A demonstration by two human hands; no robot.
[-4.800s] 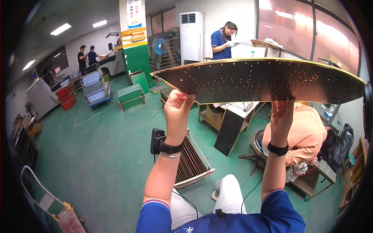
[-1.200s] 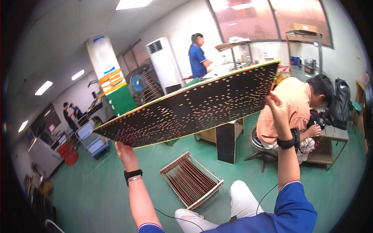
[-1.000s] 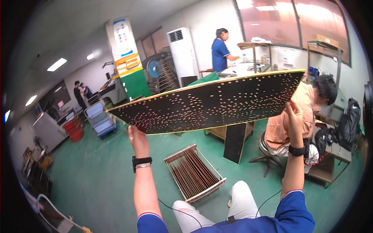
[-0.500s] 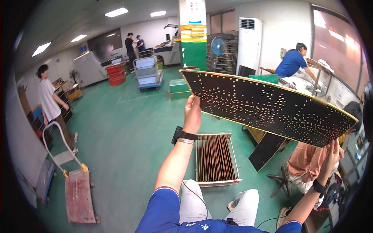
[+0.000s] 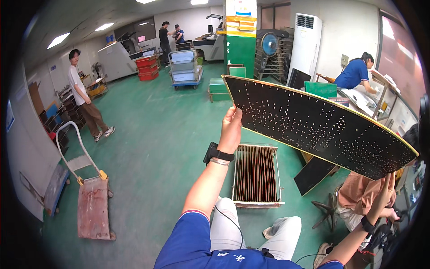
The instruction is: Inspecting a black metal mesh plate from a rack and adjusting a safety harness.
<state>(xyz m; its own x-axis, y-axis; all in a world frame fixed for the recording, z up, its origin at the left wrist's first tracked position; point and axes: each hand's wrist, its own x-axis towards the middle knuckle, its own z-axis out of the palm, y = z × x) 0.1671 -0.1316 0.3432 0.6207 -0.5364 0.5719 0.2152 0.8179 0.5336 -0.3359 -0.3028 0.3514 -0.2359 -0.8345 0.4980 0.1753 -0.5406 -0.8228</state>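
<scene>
My left hand (image 5: 231, 127) grips the lower left edge of a large, thin black circuit board (image 5: 309, 123) covered in small pale dots. At its lower right corner, my right hand (image 5: 383, 195) also holds the edge, fingers pointing up. The board hangs in the air at a slant, its left end higher in the picture. Below it on the floor stands a metal-framed rack (image 5: 256, 175) filled with upright thin boards. Another black board (image 5: 312, 175) leans at an angle to the right of the rack.
A seated person in a salmon-coloured top (image 5: 358, 197) is close on my right. To the left stands a flat trolley (image 5: 94, 208) with a bent handle. A person in a white shirt (image 5: 79, 92) stands beyond it. Farther back are a blue cart (image 5: 186, 74) and red crates (image 5: 148, 67).
My view has swung left, so the room appears shifted right. I still hold the board in both hands; its tilt has changed slightly. The white-shirted person has turned toward me.
</scene>
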